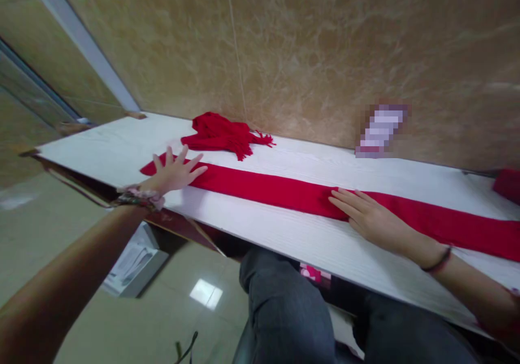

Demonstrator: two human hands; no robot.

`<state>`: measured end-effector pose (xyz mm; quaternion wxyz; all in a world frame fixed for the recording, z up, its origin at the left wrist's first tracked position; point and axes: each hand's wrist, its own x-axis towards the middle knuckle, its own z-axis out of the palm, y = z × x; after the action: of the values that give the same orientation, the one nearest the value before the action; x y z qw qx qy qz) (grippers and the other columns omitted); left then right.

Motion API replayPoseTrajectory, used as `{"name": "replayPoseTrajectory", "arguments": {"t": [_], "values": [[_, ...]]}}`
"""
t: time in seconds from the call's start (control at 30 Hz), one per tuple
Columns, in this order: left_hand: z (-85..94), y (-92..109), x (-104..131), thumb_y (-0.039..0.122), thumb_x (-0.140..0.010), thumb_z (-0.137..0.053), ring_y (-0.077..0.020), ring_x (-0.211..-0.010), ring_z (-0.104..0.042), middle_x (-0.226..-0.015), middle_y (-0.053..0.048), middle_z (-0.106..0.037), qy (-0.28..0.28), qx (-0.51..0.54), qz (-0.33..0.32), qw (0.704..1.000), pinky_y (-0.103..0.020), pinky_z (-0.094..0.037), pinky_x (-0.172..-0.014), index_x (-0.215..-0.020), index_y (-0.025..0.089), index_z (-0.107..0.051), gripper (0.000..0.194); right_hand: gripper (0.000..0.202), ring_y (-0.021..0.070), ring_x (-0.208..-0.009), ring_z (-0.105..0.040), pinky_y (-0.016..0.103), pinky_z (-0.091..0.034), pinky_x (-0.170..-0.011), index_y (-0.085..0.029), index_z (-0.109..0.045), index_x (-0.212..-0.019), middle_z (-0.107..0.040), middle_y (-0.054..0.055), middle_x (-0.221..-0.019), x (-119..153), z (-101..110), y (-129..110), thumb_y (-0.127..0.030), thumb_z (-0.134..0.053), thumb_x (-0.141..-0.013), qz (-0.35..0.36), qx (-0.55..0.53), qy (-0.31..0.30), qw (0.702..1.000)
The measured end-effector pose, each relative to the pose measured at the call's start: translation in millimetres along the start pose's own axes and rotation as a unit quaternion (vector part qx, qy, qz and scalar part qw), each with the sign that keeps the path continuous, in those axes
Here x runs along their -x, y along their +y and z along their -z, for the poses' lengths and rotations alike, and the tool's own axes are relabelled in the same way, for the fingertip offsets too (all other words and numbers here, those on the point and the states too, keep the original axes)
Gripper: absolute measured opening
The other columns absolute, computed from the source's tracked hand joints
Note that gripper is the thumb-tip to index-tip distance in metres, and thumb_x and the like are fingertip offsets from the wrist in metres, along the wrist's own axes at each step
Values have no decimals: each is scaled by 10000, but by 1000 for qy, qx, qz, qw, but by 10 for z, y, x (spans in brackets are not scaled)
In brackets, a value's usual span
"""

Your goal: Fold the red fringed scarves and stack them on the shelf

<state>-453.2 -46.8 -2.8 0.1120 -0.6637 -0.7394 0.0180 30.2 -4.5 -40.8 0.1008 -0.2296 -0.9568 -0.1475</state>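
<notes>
A long red cloth strip (264,188) lies flat along the white table (244,218), running from its left part past the right edge of the view. My left hand (174,173) rests on the strip near its left end, fingers spread wide. Farther right, my right hand (371,218) lies flat on the same strip, its fingers stretched out and nearly side by side. Behind the strip, close to the wall, sits a crumpled red scarf (221,132) with fringed ends.
A blurred-out upright item (383,130) stands against the tiled wall (304,55). Red fabric (507,185) shows at the right edge. Below the table, a white box (136,264) is on the floor, left of my legs.
</notes>
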Motion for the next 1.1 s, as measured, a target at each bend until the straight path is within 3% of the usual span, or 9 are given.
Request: {"name": "replayPoseTrajectory", "arguments": {"t": [0.07,0.17,0.23,0.4,0.53,0.63,0.8,0.93,1.1], "values": [[15,408,-76,545,-940,-179,-486,-1372,-38,-1548,-136,-113,-35,24,5,999,-728,-136,-983,-1453,246,-286,604,513,246,-1310,-403,462,-360,-1070,-89,-460,-1342,-465,146,-1400,47,35,-5,-20,-350,-846,-40,13,1,999],[19,1028,-114,519,-941,-215,-405,-1406,-16,-1570,-74,-43,-78,70,-110,988,-621,-162,-1060,-1475,295,-200,580,523,250,-1305,-411,436,-379,-1063,-55,-482,-1313,-469,175,-1389,202,42,28,26,-335,-818,-96,31,0,995],[-13,1288,-97,497,-942,-219,-370,-1415,-46,-1568,-50,-84,-74,70,-162,981,-594,-153,-1076,-1479,299,-182,574,525,244,-1293,-428,413,-398,-1054,-43,-491,-1303,-477,183,-1378,347,26,74,40,-330,-811,-127,38,-7,991],[-143,1309,-113,465,-936,-223,-337,-1415,-109,-1551,-47,-177,-50,52,-184,980,-570,-145,-1081,-1476,287,-205,569,500,220,-1214,-519,378,-447,-1017,-54,-533,-1271,-551,174,-1307,642,18,218,38,-336,-820,-164,25,-11,986],[-117,1189,-194,478,-929,-223,-362,-1412,-93,-1553,-61,-166,-98,66,-181,976,-603,-141,-1065,-1480,278,-193,587,446,238,-1200,-532,415,-457,-1003,-87,-563,-1248,-568,159,-1292,690,113,310,-10,-380,-849,-108,5,-17,994],[-2,1274,-267,457,-934,-223,-391,-1406,-87,-1552,-86,-160,-117,60,-161,978,-634,-146,-1047,-1472,257,-229,574,448,238,-1185,-545,444,-474,-980,-124,-565,-1251,-597,131,-1262,691,210,357,-18,-370,-863,-78,-2,4,997],[274,1980,-297,479,-949,-215,-311,-1421,-104,-1563,-106,-72,-72,109,-243,961,-495,-213,-1094,-1482,238,-188,585,437,233,-1192,-538,418,-473,-988,-110,-564,-1257,-580,152,-1277,735,255,336,-30,-360,-878,-68,-32,2,997],[357,2631,-191,544,-936,-261,-333,-1422,-59,-1566,-56,-76,-82,113,-349,927,-563,-177,-1084,-1471,321,-192,584,441,225,-1238,-495,403,-446,-1018,-105,-532,-1285,-545,152,-1321,807,162,313,-36,-368,-881,-110,-39,-7,993],[344,2839,-161,565,-907,-362,-359,-1412,-91,-1553,-72,-162,-85,89,-390,912,-604,-159,-1070,-1457,305,-250,619,451,237,-1252,-480,453,-430,-1027,-91,-509,-1297,-541,166,-1321,914,123,401,-29,-354,-878,-141,-61,-8,988]]}}
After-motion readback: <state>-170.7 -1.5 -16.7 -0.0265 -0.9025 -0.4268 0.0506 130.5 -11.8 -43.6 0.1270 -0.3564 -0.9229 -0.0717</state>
